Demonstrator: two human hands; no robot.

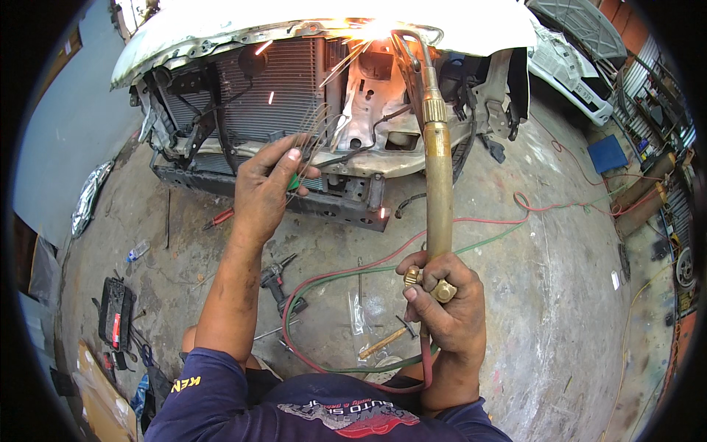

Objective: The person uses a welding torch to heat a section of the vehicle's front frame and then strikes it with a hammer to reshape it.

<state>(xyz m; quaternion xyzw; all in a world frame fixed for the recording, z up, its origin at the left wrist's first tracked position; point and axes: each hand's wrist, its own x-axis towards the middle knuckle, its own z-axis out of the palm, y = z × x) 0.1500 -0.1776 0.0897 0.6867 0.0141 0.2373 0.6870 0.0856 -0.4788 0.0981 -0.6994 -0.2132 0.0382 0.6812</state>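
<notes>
My right hand (451,306) is closed round the valve end of a brass gas torch (439,184), its thumb and fingers by the brass knobs. The torch points away from me, and its tip meets the front edge of a white car hood (243,35) in a bright glow with flying sparks. Thin, bent metal wires (318,132) are pinched in my left hand (274,177), in front of the radiator (272,88). A small green thing (294,182) shows between those fingers; its kind is unclear. Glare hides the exact spot at the torch tip.
Red and green hoses (331,272) loop from the torch across the concrete floor to cylinders (644,188) at right. A cordless drill (276,283), a hammer (383,343) and a black tool case (115,313) lie about. The car's bare black lower crossmember (324,210) juts toward me.
</notes>
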